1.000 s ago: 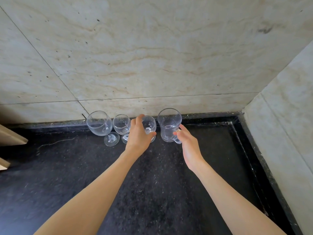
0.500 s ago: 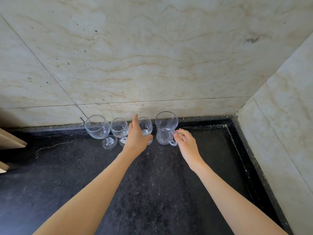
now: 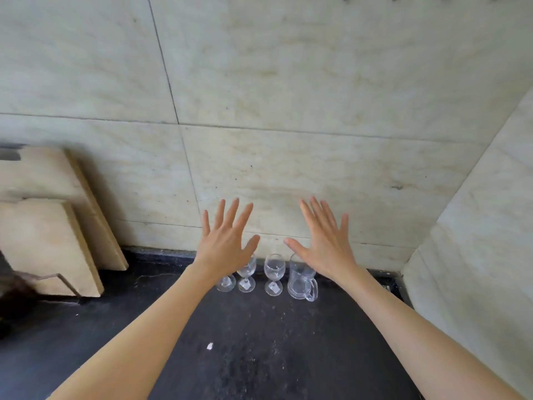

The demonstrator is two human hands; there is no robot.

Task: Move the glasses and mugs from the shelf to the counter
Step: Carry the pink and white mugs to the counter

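Three clear wine glasses stand in a row on the black counter (image 3: pixel 259 342) against the marble wall. The leftmost glass (image 3: pixel 225 284) shows only its foot; my left arm hides its bowl. Beside it stand a second wine glass (image 3: pixel 247 274) and a third (image 3: pixel 274 272). A clear glass mug (image 3: pixel 301 282) with its handle to the right stands at the row's right end. My left hand (image 3: pixel 226 241) and my right hand (image 3: pixel 324 241) are raised above the glasses, palms away, fingers spread, holding nothing and touching nothing.
Two beige stone slabs (image 3: pixel 57 226) lean against the wall at the left. A marble side wall (image 3: pixel 476 255) closes the corner on the right. A small white scrap (image 3: pixel 209 346) lies on the counter in front of the glasses.
Both hands have let go of the third wine glass and the mug and lifted up with fingers spread. The view has pulled back and tilted upward.
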